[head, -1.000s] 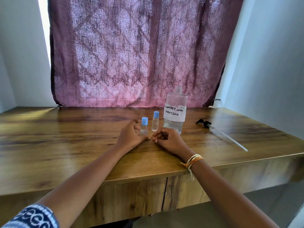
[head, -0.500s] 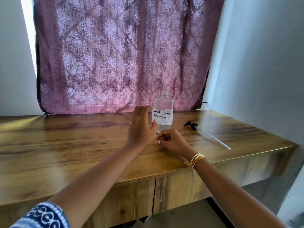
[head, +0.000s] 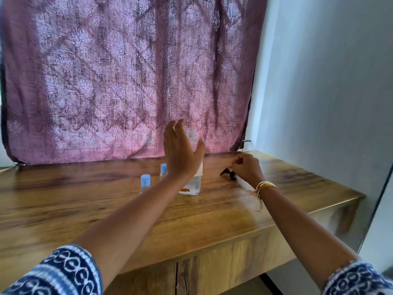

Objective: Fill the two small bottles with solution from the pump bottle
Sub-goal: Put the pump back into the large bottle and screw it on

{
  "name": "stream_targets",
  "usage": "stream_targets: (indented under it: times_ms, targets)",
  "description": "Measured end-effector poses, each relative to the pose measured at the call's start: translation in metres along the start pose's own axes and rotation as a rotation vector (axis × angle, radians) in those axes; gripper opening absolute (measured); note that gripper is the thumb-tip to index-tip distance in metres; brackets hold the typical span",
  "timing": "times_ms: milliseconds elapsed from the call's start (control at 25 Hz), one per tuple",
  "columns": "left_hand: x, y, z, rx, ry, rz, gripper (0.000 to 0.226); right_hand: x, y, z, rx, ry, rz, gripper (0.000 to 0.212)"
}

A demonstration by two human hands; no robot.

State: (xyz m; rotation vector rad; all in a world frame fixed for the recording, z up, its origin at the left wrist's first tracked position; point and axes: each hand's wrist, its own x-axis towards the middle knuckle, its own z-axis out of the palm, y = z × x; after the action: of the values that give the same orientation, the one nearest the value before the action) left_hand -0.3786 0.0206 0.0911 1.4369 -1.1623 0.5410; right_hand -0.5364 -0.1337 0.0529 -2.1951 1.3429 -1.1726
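Two small bottles (head: 145,184) with blue caps upright on the wooden counter (head: 74,201), just left of the large clear pump bottle (head: 194,162); contents of the small ones too blurred to tell. Pump bottle upright, neck uncapped, some clear liquid low in its base, white label mostly hidden. Left hand (head: 180,152) raised in front of that bottle, fingers straight and spread, thumb apart, gripping nothing. Right hand (head: 247,168) to the right, fingers curled over the black pump head (head: 228,173) lying on the counter; contact unclear through blur. Gold bangles (head: 264,186) on the right wrist. Patterned mauve curtain (head: 127,77) behind, pale wall (head: 329,81) to the right.
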Motion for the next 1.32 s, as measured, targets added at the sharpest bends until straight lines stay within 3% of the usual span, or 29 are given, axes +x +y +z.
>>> stream_targets:
  times_ms: [120, 280, 520, 640, 800, 840, 920, 1040, 1160, 1320]
  targets:
    - [0.009, -0.008, 0.006, -0.002, -0.025, -0.052, 0.076, 0.025, 0.007, 0.015, -0.168, -0.165, 0.057, 0.028]
    - [0.021, -0.014, 0.014, -0.055, -0.110, -0.125, 0.076, 0.041, 0.014, 0.037, -0.366, -0.331, 0.056, 0.041]
    - [0.032, -0.026, 0.026, -0.149, -0.291, -0.210, 0.073, 0.037, 0.021, 0.049, -0.425, -0.329, 0.044, 0.026]
    - [0.028, -0.033, 0.029, -0.157, -0.301, -0.198, 0.056, 0.035, 0.020, 0.051, -0.409, -0.262, 0.076, 0.031]
    - [0.031, -0.035, 0.030, -0.163, -0.298, -0.238, 0.043, 0.049, -0.018, 0.034, -0.180, -0.192, 0.107, 0.015]
    - [0.033, -0.036, 0.029, -0.155, -0.319, -0.265, 0.044, 0.055, -0.036, 0.024, -0.085, -0.175, 0.115, 0.020]
    - [0.039, -0.038, 0.027, -0.166, -0.367, -0.292, 0.054, 0.072, -0.071, 0.002, 0.154, -0.172, 0.130, 0.030]
    - [0.044, -0.044, 0.029, -0.147, -0.397, -0.264, 0.072, 0.103, -0.118, -0.026, 0.477, -0.096, 0.144, 0.019]
    - [0.049, -0.041, 0.027, -0.157, -0.421, -0.308, 0.058, 0.122, -0.157, -0.048, 0.691, 0.005, 0.109, 0.024]
    - [0.049, -0.044, 0.031, -0.186, -0.418, -0.327, 0.040, 0.128, -0.204, -0.062, 0.823, 0.119, -0.089, 0.016]
